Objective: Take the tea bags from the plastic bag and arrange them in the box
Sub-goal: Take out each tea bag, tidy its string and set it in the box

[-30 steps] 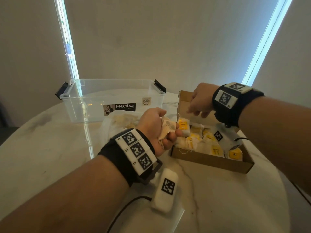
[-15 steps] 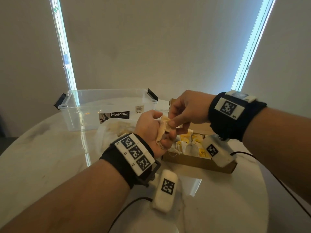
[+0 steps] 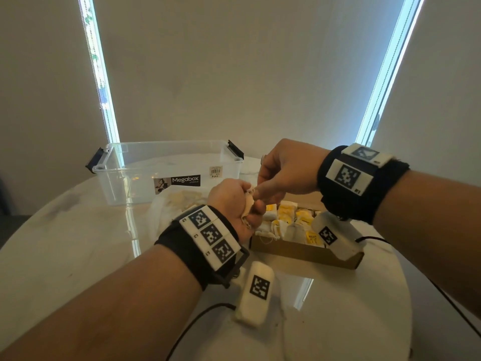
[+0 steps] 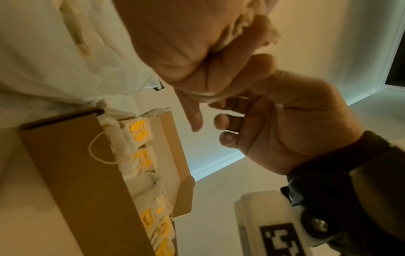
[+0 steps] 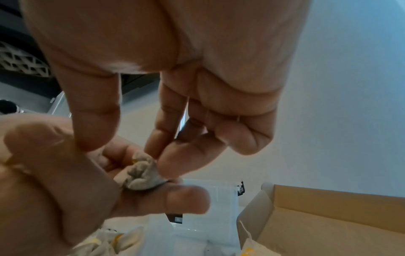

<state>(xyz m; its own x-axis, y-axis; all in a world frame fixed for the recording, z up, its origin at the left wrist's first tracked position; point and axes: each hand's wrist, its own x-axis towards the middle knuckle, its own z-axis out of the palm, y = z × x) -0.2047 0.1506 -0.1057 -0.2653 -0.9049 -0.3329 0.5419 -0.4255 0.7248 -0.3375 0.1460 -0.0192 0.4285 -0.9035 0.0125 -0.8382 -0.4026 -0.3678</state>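
Note:
My left hand (image 3: 238, 204) grips a small bunch of pale tea bags (image 3: 249, 203) just left of the cardboard box (image 3: 299, 252). My right hand (image 3: 279, 175) reaches across from the right and pinches the top of that bunch (image 5: 142, 175) with thumb and fingertips. The box holds several tea bags with yellow tags (image 3: 289, 220), standing in rows (image 4: 140, 143). The plastic bag (image 3: 171, 207), white and translucent with more tea bags inside, lies on the table behind my left hand.
A clear Megabox tub (image 3: 166, 170) stands at the back of the round marble table (image 3: 78, 243). Camera cables trail over the table's near side. The table edge curves close on the right, past the box.
My right hand left the box's far side and came over to the bunch in my left hand, now pinching it. Both hands rose slightly above the box's left end.

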